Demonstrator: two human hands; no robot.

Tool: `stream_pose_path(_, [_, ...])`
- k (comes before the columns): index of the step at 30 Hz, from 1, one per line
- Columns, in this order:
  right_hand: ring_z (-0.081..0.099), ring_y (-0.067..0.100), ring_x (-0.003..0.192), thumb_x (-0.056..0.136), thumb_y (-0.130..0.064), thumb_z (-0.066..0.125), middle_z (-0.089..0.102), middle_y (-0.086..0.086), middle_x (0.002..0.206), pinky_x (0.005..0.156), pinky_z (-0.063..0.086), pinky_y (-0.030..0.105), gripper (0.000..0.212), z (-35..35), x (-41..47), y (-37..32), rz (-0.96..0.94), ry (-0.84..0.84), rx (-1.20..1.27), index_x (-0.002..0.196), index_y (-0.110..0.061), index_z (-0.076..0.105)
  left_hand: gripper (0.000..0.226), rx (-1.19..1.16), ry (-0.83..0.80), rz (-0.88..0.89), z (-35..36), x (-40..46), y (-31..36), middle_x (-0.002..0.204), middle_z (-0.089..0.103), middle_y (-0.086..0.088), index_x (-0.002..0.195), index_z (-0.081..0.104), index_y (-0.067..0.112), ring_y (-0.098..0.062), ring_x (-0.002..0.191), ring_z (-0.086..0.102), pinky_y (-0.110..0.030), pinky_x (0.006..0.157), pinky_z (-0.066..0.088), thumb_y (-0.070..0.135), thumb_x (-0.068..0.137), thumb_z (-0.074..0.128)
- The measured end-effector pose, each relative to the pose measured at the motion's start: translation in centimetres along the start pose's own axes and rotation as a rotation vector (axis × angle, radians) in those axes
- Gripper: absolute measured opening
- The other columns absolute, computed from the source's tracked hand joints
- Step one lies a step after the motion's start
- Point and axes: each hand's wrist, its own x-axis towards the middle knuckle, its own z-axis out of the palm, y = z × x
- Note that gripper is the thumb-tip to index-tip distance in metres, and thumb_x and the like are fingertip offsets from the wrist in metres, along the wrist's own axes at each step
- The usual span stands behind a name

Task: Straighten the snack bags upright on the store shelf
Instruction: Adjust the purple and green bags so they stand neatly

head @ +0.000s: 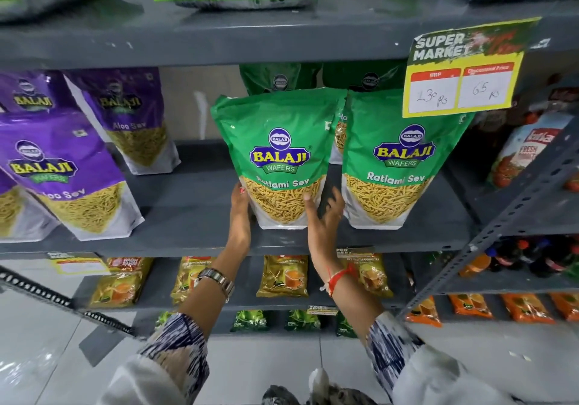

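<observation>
Now your left hand (pixel 239 213) and right hand (pixel 322 216) clamp the lower edges of the glossy green Ratlami Sev pouch (pixel 275 160), upright on the grey metal shelf (pixel 194 210), just left of its twin pouch (pixel 398 160).

On the middle shelf (pixel 200 216) stand four green Ratlami Sev bags (pixel 279 157), two at the front edge and two behind, and four purple Aloo Sev bags (pixel 62 173) toward the left end. One yellow price card (pixel 460 72) hangs from the shelf above. Two hands (pixel 239 213) reach in.
</observation>
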Motion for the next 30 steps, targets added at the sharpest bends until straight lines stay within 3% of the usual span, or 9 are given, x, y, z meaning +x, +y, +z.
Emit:
stream_pose_path(4, [0.046, 0.019, 0.118, 0.087, -0.020, 0.063, 0.041, 0.007, 0.129, 0.100, 0.044, 0.034, 0.052, 0.8, -2.8, 1.8, -0.023, 0.104, 0.028, 0.132, -0.009, 0.040, 0.048, 0.037, 0.220, 0.069, -2.6, -0.4, -0.9, 0.150, 0.034, -0.007, 0.141, 0.031, 0.019, -0.020, 0.138, 0.034, -0.043, 0.117, 0.024, 0.034, 0.096, 0.036])
stream_pose_path(10, [0.050, 0.012, 0.090, 0.088, -0.014, 0.061, 0.048, 0.003, 0.102, 0.076, 0.042, 0.007, 0.028, 5.7, -7.4, 4.6, -0.036, -0.116, -0.002, 0.106, -0.030, 0.047, 0.029, -0.058, 0.550, 0.192, -10.8, -1.8, -0.4, 0.119, 0.054, -0.009, 0.123, 0.048, 0.014, -0.028, 0.114, 0.054, -0.044, 0.096, 0.042, 0.021, 0.096, 0.038])
stream_pose_path(12, [0.051, 0.008, 0.088, 0.088, -0.014, 0.062, 0.049, -0.001, 0.098, 0.074, 0.042, 0.004, 0.029, 8.6, -7.9, 5.0, -0.036, -0.184, -0.004, 0.101, -0.035, 0.048, 0.022, -0.056, 0.665, 0.250, -14.5, -1.3, 0.7, 0.112, 0.052, -0.009, 0.115, 0.048, 0.014, -0.025, 0.102, 0.051, -0.038, 0.087, 0.040, 0.017, 0.096, 0.039])
stream_pose_path(16, [0.054, 0.011, 0.099, 0.088, -0.021, 0.062, 0.052, -0.005, 0.105, 0.078, 0.043, 0.005, 0.027, 15.4, -9.1, 5.4, 0.023, -0.261, -0.003, 0.102, -0.039, 0.048, 0.029, 0.062, 0.806, 0.318, -21.8, 0.1, 3.1, 0.110, 0.046, -0.008, 0.118, 0.046, -0.003, -0.015, 0.101, 0.044, -0.016, 0.087, 0.038, 0.011, 0.093, 0.041])
stream_pose_path(18, [0.052, 0.016, 0.114, 0.089, -0.025, 0.060, 0.052, 0.000, 0.120, 0.092, 0.043, 0.015, 0.030, 19.4, -9.5, 5.5, 0.062, -0.338, 0.002, 0.112, -0.038, 0.046, 0.023, 0.005, 0.787, 0.357, -25.2, 1.2, 4.5, 0.105, 0.045, -0.004, 0.114, 0.044, 0.003, -0.011, 0.095, 0.045, -0.010, 0.083, 0.039, 0.009, 0.092, 0.039])
stream_pose_path(21, [0.042, 0.019, 0.127, 0.093, -0.023, 0.055, 0.040, 0.012, 0.143, 0.107, 0.034, 0.032, 0.049, 25.3, -9.8, 5.1, 0.126, -0.383, 0.025, 0.138, -0.019, 0.035, 0.021, -0.075, 0.631, 0.304, -29.4, 3.4, 6.6, 0.103, 0.049, 0.003, 0.113, 0.045, 0.010, -0.006, 0.095, 0.047, -0.005, 0.082, 0.040, 0.013, 0.094, 0.037])
stream_pose_path(25, [0.035, 0.027, 0.139, 0.095, -0.022, 0.050, 0.033, 0.018, 0.151, 0.118, 0.027, 0.043, 0.056, 30.5, -9.5, 5.4, 0.187, -0.319, 0.041, 0.145, -0.012, 0.025, 0.047, -0.064, 0.371, 0.174, -32.7, 5.6, 7.3, 0.143, 0.043, -0.013, 0.141, 0.031, 0.008, -0.022, 0.129, 0.042, -0.037, 0.109, 0.033, 0.027, 0.098, 0.029])
stream_pose_path(28, [0.040, 0.033, 0.133, 0.097, -0.020, 0.045, 0.041, 0.018, 0.144, 0.113, 0.031, 0.047, 0.052, 32.4, -9.5, 5.5, 0.181, -0.315, 0.074, 0.145, -0.010, 0.027, 0.056, -0.029, 0.215, 0.032, -32.9, 6.0, 7.6, 0.151, 0.031, -0.006, 0.146, 0.023, 0.014, -0.020, 0.137, 0.035, -0.031, 0.114, 0.030, 0.040, 0.096, 0.027])
stream_pose_path(30, [0.045, 0.032, 0.129, 0.099, -0.021, 0.041, 0.045, 0.018, 0.141, 0.109, 0.036, 0.047, 0.047, 33.2, -9.8, 5.3, 0.149, -0.354, 0.109, 0.143, -0.007, 0.029, 0.051, -0.035, 0.188, 0.090, -33.0, 5.9, 7.7, 0.142, 0.037, 0.001, 0.144, 0.022, 0.013, -0.009, 0.123, 0.045, -0.012, 0.096, 0.043, 0.032, 0.097, 0.027])
